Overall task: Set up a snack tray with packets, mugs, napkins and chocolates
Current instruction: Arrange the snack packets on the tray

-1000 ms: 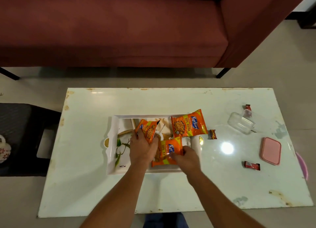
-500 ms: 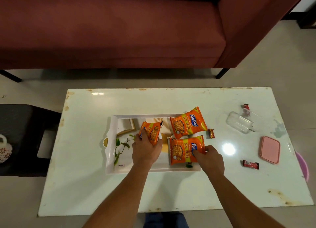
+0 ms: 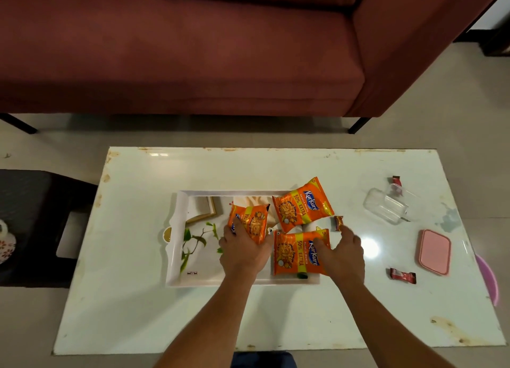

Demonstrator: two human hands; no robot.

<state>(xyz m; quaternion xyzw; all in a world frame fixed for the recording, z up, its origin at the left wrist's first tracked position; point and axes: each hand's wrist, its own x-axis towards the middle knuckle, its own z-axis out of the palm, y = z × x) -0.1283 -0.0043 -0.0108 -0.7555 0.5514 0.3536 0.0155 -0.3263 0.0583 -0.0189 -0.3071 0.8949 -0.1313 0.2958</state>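
Note:
A white rectangular tray point(image 3: 176, 246) with a leaf print lies in the middle of the white table point(image 3: 138, 312). Three orange snack packets are on it. My left hand point(image 3: 242, 251) grips the smaller middle packet point(image 3: 252, 221). My right hand point(image 3: 340, 254) rests, fingers spread, on the right edge of the near packet point(image 3: 296, 253). The far packet point(image 3: 302, 203) lies tilted over the tray's right rim. A small chocolate point(image 3: 338, 222) sits just off the tray's right side.
A clear plastic box point(image 3: 386, 206) with a red chocolate point(image 3: 396, 179) behind it, a pink lid point(image 3: 434, 251) and another red chocolate point(image 3: 402, 275) lie at the table's right. A maroon sofa point(image 3: 193, 50) stands beyond. A black stool point(image 3: 36, 224) with a mug point(image 3: 5, 243) is on the left.
My right hand has slid the near packet rightward and laid it flat at the tray's right end. My left hand still holds the middle packet, shifted slightly.

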